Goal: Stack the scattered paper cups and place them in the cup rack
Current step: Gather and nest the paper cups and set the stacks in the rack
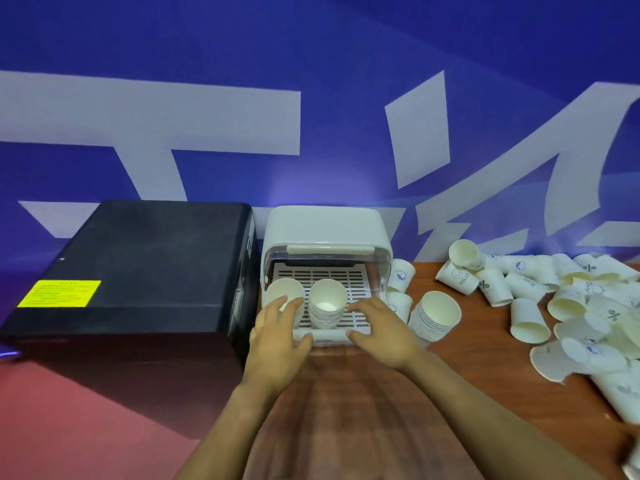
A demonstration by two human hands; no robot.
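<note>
The white cup rack (379,237) stands at the back of the wooden table with its lid up and its slotted tray (356,282) showing. Two stacks of white paper cups stand on the tray, a left stack (285,292) and a middle stack (327,301). My left hand (277,341) lies at the tray's front left, fingers stretched up against the left stack, thumb on the front lip. My right hand (382,332) rests on the tray's front right, fingers flat on the slats, thumb at the lip. A third stack (436,320) leans on the table right of the rack.
A black box (138,268) with a yellow label stands right beside the rack on its left. Several loose paper cups (571,306) lie scattered over the right part of the table (346,410). A blue and white wall stands behind.
</note>
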